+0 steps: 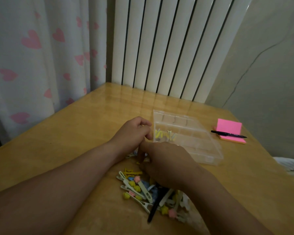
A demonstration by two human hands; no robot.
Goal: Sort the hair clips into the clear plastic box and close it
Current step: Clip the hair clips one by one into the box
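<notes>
On table (75,133), clear box (193,141) open, pastel clips (137,189) heaped, hands (163,163) seemingly pinching clips.

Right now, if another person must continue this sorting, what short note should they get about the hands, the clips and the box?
Left hand: curled beside the clear plastic box, grip unclear.
Right hand: over the pile of hair clips on the table; fingers hidden.
Box: lid open, a few yellow clips in one compartment, the others look empty.
Left to do: sort most clips, close the lid.
A black pen lies among the pile.
</notes>
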